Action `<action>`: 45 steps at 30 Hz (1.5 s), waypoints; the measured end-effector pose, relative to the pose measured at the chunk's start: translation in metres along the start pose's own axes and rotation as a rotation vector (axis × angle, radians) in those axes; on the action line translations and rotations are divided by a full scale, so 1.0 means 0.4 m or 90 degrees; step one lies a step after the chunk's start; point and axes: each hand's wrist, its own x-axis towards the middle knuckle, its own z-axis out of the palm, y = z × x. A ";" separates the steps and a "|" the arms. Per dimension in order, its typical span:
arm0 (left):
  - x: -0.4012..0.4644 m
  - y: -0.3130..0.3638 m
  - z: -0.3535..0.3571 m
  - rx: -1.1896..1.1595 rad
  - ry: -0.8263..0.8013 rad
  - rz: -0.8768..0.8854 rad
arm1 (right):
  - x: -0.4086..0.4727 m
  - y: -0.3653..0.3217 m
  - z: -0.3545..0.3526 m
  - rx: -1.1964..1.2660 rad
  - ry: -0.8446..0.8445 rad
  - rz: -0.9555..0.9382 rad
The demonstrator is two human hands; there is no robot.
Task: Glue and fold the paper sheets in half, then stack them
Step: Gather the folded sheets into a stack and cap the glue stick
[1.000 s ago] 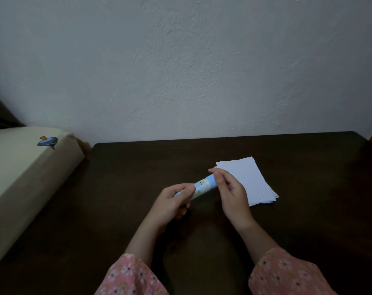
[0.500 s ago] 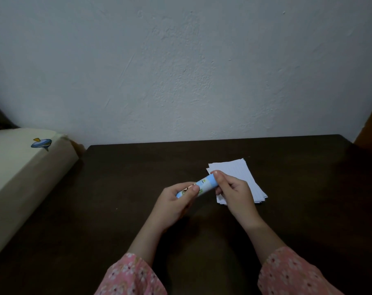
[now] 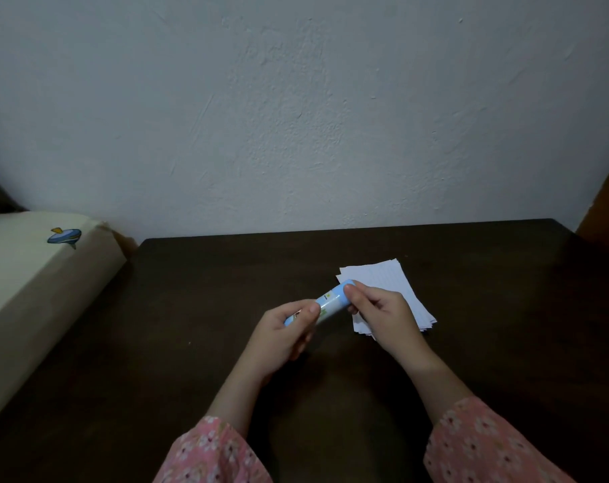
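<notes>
Left hand (image 3: 282,331) is gripping the glue stick (image 3: 325,305) by its body while right hand (image 3: 383,313) is pinching the cap end (uncapping, apparently), just before the unfolded paper sheets (image 3: 397,291) lying on the table (image 3: 191,308); next, spreading glue.

My hands over the table, glue stick between them, paper to the right.

I sit at the table (image 3: 191,343), whose far edge meets the wall (image 3: 296,116). My left hand (image 3: 282,334) grips the near end of the glue stick (image 3: 331,303); my right hand (image 3: 383,315) pinches its far end, which tilts away and to the right. The stack of paper sheets (image 3: 397,287) lies on the table behind and partly under my right hand. A cushion (image 3: 28,291) lies off the table's left edge, against the wall.
</notes>
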 end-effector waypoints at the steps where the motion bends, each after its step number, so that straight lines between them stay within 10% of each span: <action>1: 0.000 -0.001 0.002 0.001 0.001 0.009 | 0.001 -0.002 0.000 0.004 0.005 0.003; 23: 0.017 -0.020 -0.009 0.118 0.000 0.014 | 0.035 0.008 -0.027 -0.162 -0.007 0.039; 30: 0.055 -0.034 0.035 0.046 0.162 0.021 | 0.056 0.056 -0.083 -0.628 0.057 0.040; 45: 0.132 -0.042 0.057 0.185 0.260 -0.007 | 0.036 0.040 -0.064 -0.626 0.000 0.121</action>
